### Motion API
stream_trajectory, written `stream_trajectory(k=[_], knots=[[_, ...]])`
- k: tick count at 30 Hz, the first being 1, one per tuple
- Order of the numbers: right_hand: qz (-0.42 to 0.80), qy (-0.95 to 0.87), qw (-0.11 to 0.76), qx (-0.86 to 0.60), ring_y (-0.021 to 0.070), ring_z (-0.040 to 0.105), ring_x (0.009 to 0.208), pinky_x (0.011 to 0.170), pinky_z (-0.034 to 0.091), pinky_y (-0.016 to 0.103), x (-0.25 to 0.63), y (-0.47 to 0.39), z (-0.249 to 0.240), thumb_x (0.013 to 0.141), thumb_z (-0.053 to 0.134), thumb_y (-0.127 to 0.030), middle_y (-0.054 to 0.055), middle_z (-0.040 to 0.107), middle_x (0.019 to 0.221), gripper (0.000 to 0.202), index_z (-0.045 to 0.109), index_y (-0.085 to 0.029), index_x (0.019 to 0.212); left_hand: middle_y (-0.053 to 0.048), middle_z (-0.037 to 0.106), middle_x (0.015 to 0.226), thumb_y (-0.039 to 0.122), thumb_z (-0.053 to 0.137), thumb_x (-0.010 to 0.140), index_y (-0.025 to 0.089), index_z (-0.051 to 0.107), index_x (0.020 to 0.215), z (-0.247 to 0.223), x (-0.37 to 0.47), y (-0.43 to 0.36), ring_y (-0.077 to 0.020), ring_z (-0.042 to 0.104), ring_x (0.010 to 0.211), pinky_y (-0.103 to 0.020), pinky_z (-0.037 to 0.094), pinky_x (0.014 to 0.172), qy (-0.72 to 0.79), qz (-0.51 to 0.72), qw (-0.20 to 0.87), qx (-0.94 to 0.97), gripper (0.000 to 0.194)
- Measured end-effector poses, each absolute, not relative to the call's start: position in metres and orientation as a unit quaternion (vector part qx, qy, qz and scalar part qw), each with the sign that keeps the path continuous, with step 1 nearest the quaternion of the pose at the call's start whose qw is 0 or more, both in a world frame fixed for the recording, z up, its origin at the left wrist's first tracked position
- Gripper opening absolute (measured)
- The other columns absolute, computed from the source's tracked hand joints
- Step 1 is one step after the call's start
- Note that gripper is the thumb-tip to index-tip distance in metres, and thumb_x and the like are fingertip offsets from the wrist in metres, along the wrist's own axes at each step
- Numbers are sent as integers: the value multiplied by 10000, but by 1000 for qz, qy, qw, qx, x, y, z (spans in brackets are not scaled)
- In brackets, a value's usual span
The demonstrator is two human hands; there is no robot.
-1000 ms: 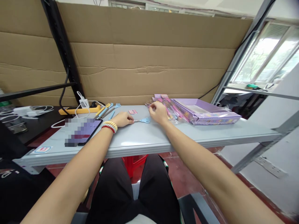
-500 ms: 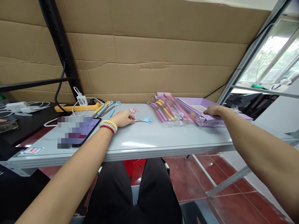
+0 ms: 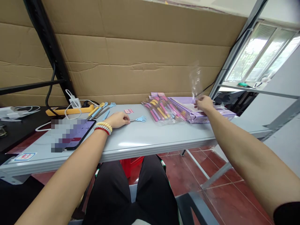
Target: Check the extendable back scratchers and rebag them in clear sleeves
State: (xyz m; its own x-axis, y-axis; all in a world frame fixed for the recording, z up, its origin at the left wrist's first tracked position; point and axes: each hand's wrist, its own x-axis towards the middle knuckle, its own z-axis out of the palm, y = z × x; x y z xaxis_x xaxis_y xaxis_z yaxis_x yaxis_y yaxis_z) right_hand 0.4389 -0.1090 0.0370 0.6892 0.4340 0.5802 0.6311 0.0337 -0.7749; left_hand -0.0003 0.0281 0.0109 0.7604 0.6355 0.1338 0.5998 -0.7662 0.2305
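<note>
My left hand [image 3: 118,119] is closed on a back scratcher [image 3: 140,119] with a light-blue, hand-shaped head and a thin metal shaft, resting low over the table. My right hand [image 3: 204,103] pinches a clear plastic bag [image 3: 195,79], which stands upright above a purple box [image 3: 199,117]. Beside the box lies a pile of bagged back scratchers [image 3: 161,107] with pink, purple and yellow handles. A small pink-and-white card [image 3: 128,111] is just behind my left hand. Several loose back scratchers [image 3: 102,109], yellow, blue and grey, lie further left.
A phone [image 3: 81,134] lies on the white table [image 3: 138,137] at the left, partly blurred out. Behind it are a yellow power strip [image 3: 70,110] and a white charger [image 3: 75,102] with cables. A cardboard wall [image 3: 145,53] closes off the back.
My right hand has risen from the purple box and now holds up a clear plastic bag. My left hand keeps its hold on the blue back scratcher. The view has shifted slightly.
</note>
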Motion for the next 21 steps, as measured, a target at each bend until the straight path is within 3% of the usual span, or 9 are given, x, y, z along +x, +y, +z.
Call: stream_trajectory(k=[3, 5, 9, 13, 17, 21], knots=[[-46, -322, 678, -659, 104, 501, 418, 436, 380, 243, 402, -101, 57, 749, 533, -119, 2, 567, 616, 202, 540, -149, 948, -44, 722, 894, 362, 513, 786, 203, 707, 863, 10, 1, 28, -196, 626, 821, -261, 431, 702, 339, 96, 74, 933, 262], [-22, -349, 709, -612, 102, 514, 443, 425, 388, 228, 365, -87, 74, 734, 546, -138, -7, 564, 646, 245, 538, -155, 978, -54, 720, 912, 353, 486, 802, 193, 686, 857, 10, 2, 27, -199, 629, 831, -266, 436, 708, 348, 93, 62, 931, 262], [45, -455, 711, -535, 120, 558, 511, 463, 455, 249, 276, -48, 91, 707, 606, -199, -21, 541, 654, 248, 562, -175, 949, -60, 718, 935, 357, 474, 815, 192, 657, 849, 10, 1, 25, -204, 636, 854, -272, 439, 711, 364, 90, 54, 925, 249], [154, -524, 702, -457, 124, 584, 550, 513, 487, 261, 198, -19, 67, 697, 651, -316, -19, 586, 657, 237, 539, -204, 873, -57, 710, 909, 387, 509, 802, 190, 647, 850, 9, 0, 23, -209, 634, 867, -279, 443, 739, 360, 101, 67, 925, 246], [202, -584, 636, -462, 116, 533, 479, 470, 439, 245, 159, -18, 28, 609, 722, -436, -21, 581, 553, 319, 526, -204, 705, -60, 681, 992, 447, 566, 768, 170, 574, 1130, 10, -2, 20, -201, 623, 889, -282, 458, 779, 363, 216, 103, 900, 456], [208, -640, 541, -504, 109, 479, 414, 419, 360, 234, 155, -31, 7, 565, 743, -508, -18, 558, 483, 380, 538, -191, 609, -65, 653, 1086, 377, 569, 771, 146, 499, 1232, 12, -1, 14, -177, 607, 941, -271, 464, 828, 309, 292, 200, 883, 520]])
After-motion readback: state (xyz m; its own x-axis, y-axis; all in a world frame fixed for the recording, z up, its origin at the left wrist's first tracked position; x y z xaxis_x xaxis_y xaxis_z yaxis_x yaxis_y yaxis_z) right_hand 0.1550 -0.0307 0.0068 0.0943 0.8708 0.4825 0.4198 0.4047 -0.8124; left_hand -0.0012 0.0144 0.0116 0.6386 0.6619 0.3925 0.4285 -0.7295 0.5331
